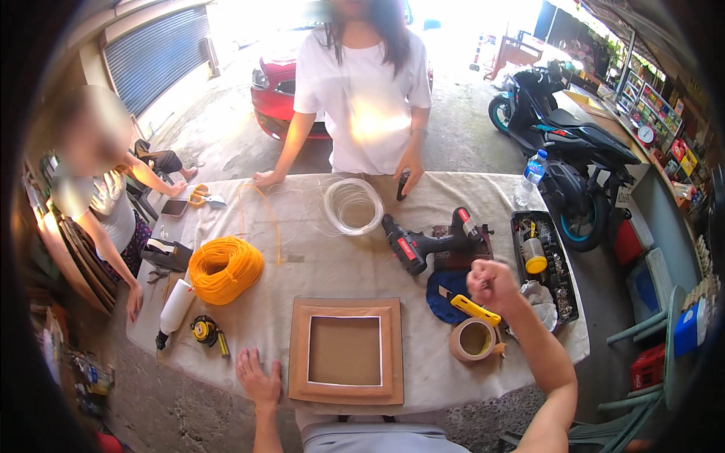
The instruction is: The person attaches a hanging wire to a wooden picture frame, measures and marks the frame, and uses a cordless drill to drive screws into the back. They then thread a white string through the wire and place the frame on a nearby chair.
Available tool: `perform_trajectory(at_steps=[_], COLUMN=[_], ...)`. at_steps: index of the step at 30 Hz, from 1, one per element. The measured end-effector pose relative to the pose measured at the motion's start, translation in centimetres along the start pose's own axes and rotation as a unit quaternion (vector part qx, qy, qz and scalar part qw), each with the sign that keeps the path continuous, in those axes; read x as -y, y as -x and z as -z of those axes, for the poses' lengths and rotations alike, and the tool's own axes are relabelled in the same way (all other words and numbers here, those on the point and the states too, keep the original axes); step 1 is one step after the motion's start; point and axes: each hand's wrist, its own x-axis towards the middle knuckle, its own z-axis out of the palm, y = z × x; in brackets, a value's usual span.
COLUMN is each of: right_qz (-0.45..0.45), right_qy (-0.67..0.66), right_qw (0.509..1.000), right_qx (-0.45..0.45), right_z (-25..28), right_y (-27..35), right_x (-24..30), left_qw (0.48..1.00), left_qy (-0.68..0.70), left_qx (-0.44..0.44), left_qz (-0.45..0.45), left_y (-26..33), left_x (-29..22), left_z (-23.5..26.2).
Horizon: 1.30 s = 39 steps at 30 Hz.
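My left hand [259,376] lies with fingers spread on the cloth-covered table [257,317], next to a brown cardboard frame [299,351] with a white-edged square opening. My right hand [491,285] is raised and closed over the right side. Whatever it may hold is hidden by the fingers. Just below it are a yellow utility knife [476,309], a dark blue cloth-like thing [442,291] and a roll of brown tape [473,339]. Beyond the fist lies a black and red cordless drill [411,245], beside another dark tool with a red-marked handle [464,223].
Orange cord [226,270], a white bottle [176,308], a tape measure [205,330] and scissors [201,196] lie left. A clear line coil [353,208] is far centre. At right stand a hardware tray [544,264] and water bottle [531,177]. Two people lean on the table.
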Motion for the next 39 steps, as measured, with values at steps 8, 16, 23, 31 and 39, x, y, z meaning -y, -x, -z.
perform_trajectory(at_steps=[8,16,23,31,39], right_qz=[-0.073,0.125,0.164,0.225,0.213], right_qy=[0.179,0.57,0.644,0.707,0.674], right_qw=[0.979,0.804,0.733,0.653,0.695], right_qx=[0.056,0.117,0.145,0.151,0.13], right_z=[-7.6,-11.9,-14.0,-11.9,-12.5], right_y=[-1.7,-3.1,-4.6,-5.8,-3.4], right_x=[-7.8,-14.6,-17.2,-19.6,-18.5], left_qw=[0.999,0.995,0.997,0.994,0.951], left_qy=[0.005,0.091,0.083,0.108,0.288], left_qx=[0.031,0.034,-0.003,-0.007,-0.072], left_qz=[0.014,0.019,0.004,-0.017,0.085], left_y=[4.1,6.2,6.3,5.8,4.8], left_x=[0.8,1.9,1.6,2.8,-1.8], left_z=[0.8,1.6,1.3,0.6,4.2])
